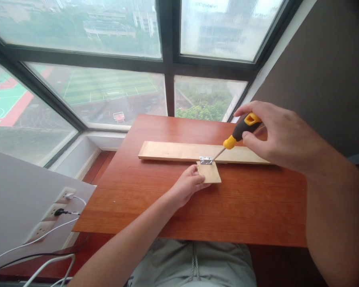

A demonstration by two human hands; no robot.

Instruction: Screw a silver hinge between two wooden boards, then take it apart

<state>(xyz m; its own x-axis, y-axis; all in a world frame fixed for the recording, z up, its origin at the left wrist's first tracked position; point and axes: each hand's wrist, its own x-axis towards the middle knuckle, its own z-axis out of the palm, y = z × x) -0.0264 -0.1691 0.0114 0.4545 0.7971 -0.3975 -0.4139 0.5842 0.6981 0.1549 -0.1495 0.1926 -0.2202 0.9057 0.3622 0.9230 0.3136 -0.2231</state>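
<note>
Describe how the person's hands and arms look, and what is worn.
The left hand and right hand are ungloved, with no rings or watch showing. The left forearm and right forearm are bare, without sleeves. Greyish pants with a drawstring show.

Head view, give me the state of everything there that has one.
Screwdriver, tilted in the right hand, tip at the metal hinge
Metal hinge, at far edge of small board; fastening unclear
Small board, held by the left hand
Long board, lying on the table
White plug, inserted
Black plug, inserted
</note>
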